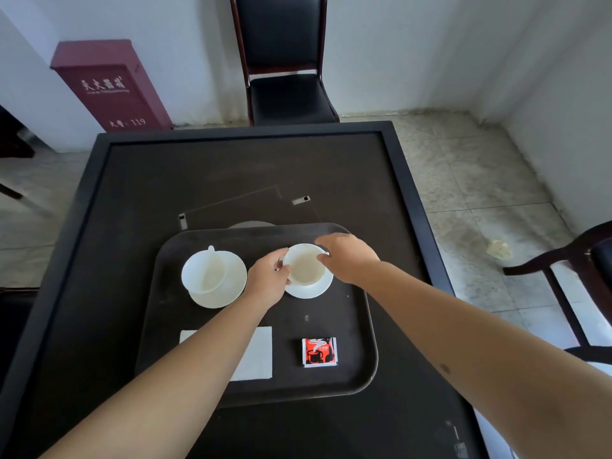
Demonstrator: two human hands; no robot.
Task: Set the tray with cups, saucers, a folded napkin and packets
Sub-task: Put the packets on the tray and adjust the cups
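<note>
A dark brown tray (361, 369) lies on the dark table. At its back left a white cup (205, 273) stands on a white saucer (233, 286). At the back right a second white cup (304, 265) rests on its saucer (309, 291). My left hand (267, 279) grips this cup's left rim and my right hand (346, 258) grips its right rim. A folded white napkin (258, 352) lies at the tray's front left, partly hidden under my left forearm. A red and white packet (319, 352) lies at the front right.
The dark table (231, 173) has a raised rim and a square inset panel behind the tray. A black chair (284, 77) stands beyond the far edge, another chair (583, 270) at the right. A red cabinet (109, 87) leans on the wall at left.
</note>
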